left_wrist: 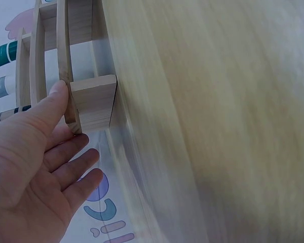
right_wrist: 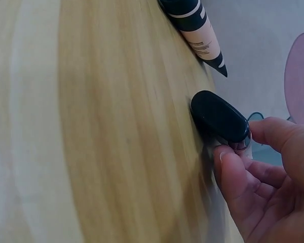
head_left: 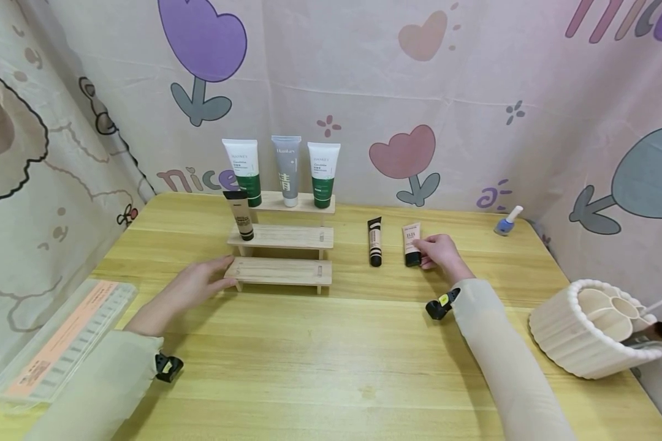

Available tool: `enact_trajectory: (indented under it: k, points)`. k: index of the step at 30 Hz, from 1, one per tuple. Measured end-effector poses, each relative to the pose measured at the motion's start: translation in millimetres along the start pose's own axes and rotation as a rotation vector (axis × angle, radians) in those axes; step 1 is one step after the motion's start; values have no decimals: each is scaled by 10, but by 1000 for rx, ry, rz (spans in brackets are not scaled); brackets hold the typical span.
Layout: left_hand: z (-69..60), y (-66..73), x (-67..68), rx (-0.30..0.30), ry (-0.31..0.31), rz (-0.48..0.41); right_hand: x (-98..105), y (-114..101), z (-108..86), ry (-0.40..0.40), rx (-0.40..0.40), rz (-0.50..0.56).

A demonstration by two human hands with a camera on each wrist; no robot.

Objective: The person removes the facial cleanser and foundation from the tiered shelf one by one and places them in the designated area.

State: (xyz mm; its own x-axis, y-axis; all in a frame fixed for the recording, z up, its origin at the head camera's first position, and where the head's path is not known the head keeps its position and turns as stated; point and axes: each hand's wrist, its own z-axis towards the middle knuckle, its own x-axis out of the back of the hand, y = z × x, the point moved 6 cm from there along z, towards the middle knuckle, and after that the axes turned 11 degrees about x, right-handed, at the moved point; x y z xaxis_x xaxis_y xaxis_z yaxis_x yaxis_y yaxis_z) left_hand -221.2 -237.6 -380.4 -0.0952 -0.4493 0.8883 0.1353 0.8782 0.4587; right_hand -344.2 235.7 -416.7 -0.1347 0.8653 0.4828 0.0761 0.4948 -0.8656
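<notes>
In the head view, my left hand [head_left: 198,283] holds the left end of the lowest step of a three-tier wooden display stand [head_left: 278,269]. Thumb and index finger meet that end in the left wrist view; the other fingers [left_wrist: 80,187] spread loosely below. My right hand [head_left: 441,254] pinches the side of a pink cosmetic tube [head_left: 411,236] with a black cap [right_wrist: 220,116], which lies on the table. Left of it lies a striped black-and-beige tube [head_left: 374,242]. A beige tube [head_left: 241,215] with a black cap stands on the middle step.
Two white-and-green tubes [head_left: 323,177] and a grey tube [head_left: 287,171] stand on the top step. A clear case [head_left: 66,337] is at the left, a blue nail polish bottle [head_left: 505,225] at the back right, and a cream brush holder [head_left: 576,334] at the right edge.
</notes>
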Motion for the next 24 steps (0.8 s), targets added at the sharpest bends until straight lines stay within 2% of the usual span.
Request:
enact_trajectory:
  k: [9,20,24]
  points:
    - [12,-8,0,-8,12,-1,43,28,-8,10,-7,-34]
    - [13,-4,4,-22,20,4,84,38,-12,13,-28,-2]
    - [19,3,-1,-33,23,4,122,-85,-24,34,40,-19]
